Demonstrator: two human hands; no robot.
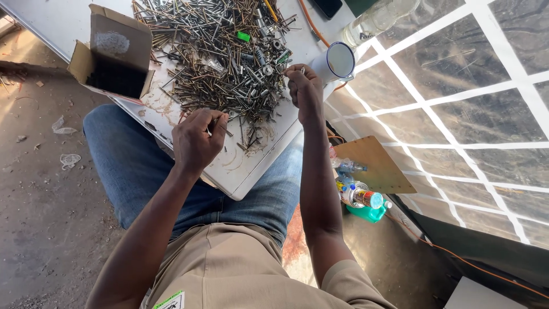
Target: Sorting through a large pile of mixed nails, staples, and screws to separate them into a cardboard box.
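A big heap of mixed screws, nails and bolts (223,57) lies on a white board (251,166) resting across my knees. My left hand (197,137) is at the heap's near edge, fingers pinched on a thin screw. My right hand (303,91) is raised at the heap's right edge, fingertips closed on a small screw next to a white enamel cup (337,62).
An open cardboard box (114,54) sits on the board's left corner. By my right leg on the ground are a plywood piece (374,166), small bottles and a green can (363,200). A clear plastic bottle (374,20) and an orange cable (311,23) lie at the top. Dirt floor on the left.
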